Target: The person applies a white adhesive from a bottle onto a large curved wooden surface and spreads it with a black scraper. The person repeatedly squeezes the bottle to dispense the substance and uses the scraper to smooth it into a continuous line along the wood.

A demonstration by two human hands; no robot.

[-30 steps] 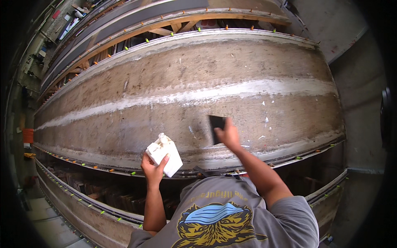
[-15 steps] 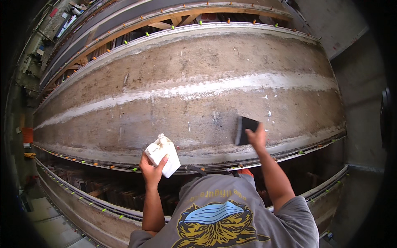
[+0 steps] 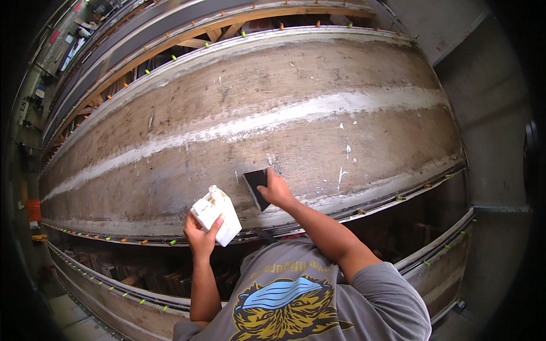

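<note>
My left hand [image 3: 199,234] is wrapped round a white plastic jug [image 3: 227,230], which it holds upright-tilted over the near edge of a long brown board [image 3: 296,68]. Its top, smeared with off-white residue, has a rounded knob at one corner. With my right hand [image 3: 277,188] I grip a flat black spreader [image 3: 253,184], thumb on its face. The spreader lies low over the board, just right of the jug; whether its edge touches the surface I cannot tell. A white streak [image 3: 273,116] runs lengthwise along the board, and small white marks [image 3: 342,176] dot it farther right.
Green and orange pegs [image 3: 173,242] line the board's edges. Beyond it is another long table with a wooden frame [image 3: 193,42]. Behind me runs a similar board [image 3: 131,301], with stacked pieces [image 3: 108,260] in the dark gap between. A grey wall [image 3: 489,136] bounds the right side.
My right hand has swept the black spreader leftward across the board, closer to the jug. The left hand keeps hold of the jug, and the whole view has shifted a little.
</note>
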